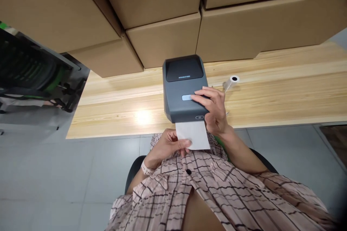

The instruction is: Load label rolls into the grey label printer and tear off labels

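Observation:
A dark grey label printer (pixel 175 95) stands at the front edge of the wooden table. From its front slot hangs a blank white paper strip (pixel 196 131). My left hand (pixel 170 144) pinches the strip's lower left part, thumb on top and fingers beneath. On the printer's right front side rests my right hand (pixel 214 106), its fingers stretched over the top cover near a pale blue bar (pixel 186 97). The right palm's underside and whatever lies below it are hidden.
Large cardboard boxes (pixel 165 38) are stacked along the back of the table (pixel 119 101). A small white paper roll (pixel 231 81) stands right of the printer. At the far left is a dark chair (pixel 27 65), with part of a person's leg below it.

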`<state>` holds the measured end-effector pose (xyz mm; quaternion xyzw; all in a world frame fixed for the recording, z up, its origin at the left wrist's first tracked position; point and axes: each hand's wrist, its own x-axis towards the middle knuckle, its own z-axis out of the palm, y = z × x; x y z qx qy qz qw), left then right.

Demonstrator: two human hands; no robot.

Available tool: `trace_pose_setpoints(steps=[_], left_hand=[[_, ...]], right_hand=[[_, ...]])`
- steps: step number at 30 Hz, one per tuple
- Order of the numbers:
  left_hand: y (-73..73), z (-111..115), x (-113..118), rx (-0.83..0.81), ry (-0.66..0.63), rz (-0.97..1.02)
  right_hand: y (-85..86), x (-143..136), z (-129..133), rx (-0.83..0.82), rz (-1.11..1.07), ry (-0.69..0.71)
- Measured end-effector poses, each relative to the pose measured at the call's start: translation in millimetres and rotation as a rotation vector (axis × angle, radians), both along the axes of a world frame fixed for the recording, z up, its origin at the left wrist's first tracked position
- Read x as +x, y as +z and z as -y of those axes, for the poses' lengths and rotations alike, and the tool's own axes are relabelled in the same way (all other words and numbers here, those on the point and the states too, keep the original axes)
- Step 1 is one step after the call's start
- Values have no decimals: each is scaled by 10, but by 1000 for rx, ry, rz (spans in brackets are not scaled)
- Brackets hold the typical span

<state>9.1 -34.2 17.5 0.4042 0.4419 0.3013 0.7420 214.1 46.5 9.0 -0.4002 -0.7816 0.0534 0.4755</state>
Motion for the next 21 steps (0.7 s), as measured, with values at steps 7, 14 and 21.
trace_pose_setpoints(steps=[7, 14, 21], left_hand=[[-84, 37, -160, 261, 252, -243], [-266, -125, -123, 838, 695, -437], [-508, -185, 75, 783, 545, -258]], right_hand=[[358, 16, -90, -6, 324, -24], [194, 59, -34, -82, 174, 61], [-371, 68, 416, -442, -423, 79]])
